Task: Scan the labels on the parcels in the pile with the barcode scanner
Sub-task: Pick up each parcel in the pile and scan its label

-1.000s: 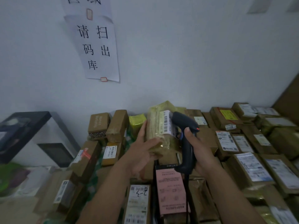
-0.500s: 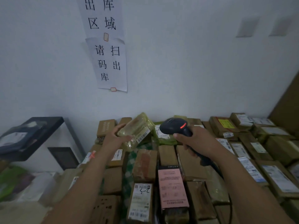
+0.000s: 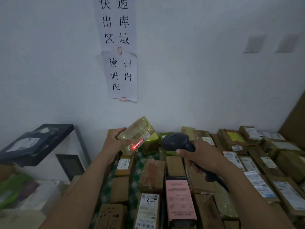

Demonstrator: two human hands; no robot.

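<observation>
Left hand (image 3: 113, 141) gripping taped parcel (image 3: 136, 133) aloft over pile; right hand (image 3: 199, 156) clutching scanner (image 3: 175, 141), red beam crossing its label (image 3: 146, 138). Scan happening; many parcels (image 3: 153, 176) below seemingly waiting.

Bare forearms (image 3: 82, 187), left hand (image 3: 114, 142), right hand (image 3: 203, 157)

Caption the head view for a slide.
Left hand holds a taped parcel while right hand aims the barcode scanner, red line reaching its label.
</observation>
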